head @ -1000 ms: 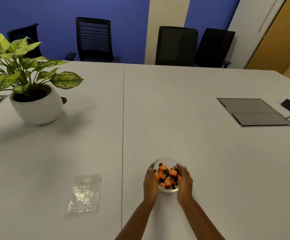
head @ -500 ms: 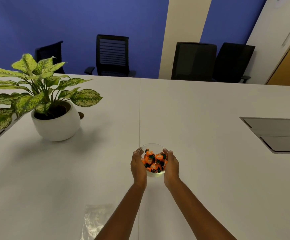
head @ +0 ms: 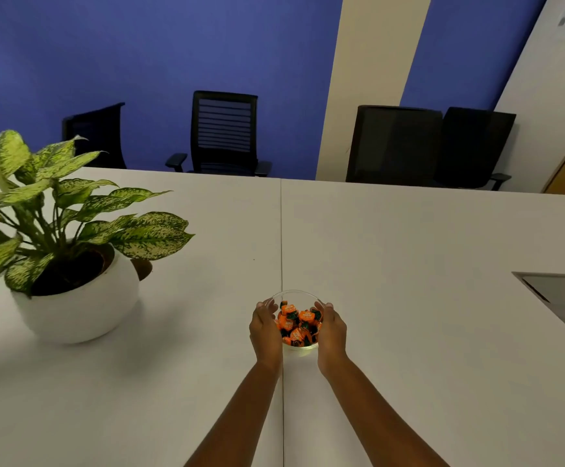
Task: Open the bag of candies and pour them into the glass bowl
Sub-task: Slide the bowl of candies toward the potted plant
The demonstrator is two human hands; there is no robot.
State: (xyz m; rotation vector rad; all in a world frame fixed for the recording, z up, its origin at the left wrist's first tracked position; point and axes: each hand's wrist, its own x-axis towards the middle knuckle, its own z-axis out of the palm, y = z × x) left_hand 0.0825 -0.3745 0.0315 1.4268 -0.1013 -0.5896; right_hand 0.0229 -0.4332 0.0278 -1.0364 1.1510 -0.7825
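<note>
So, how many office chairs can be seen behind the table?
4. One chair is at far left behind the plant, one left of centre, and two on the right, side by side. Others may be outside the view.

Two hands, the left hand (head: 265, 326) and the right hand (head: 332, 328), cupped one glass bowl (head: 296, 295) of orange candies (head: 297, 323), too heaped to count. One potted plant (head: 68, 244) stood left, and four chairs (head: 224, 133) lined the far side.

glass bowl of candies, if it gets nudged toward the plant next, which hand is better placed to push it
Right, probably. The right hand cups the glass bowl on the side away from the potted plant, so it can push that way. The left hand sits between the bowl and the plant.
</note>
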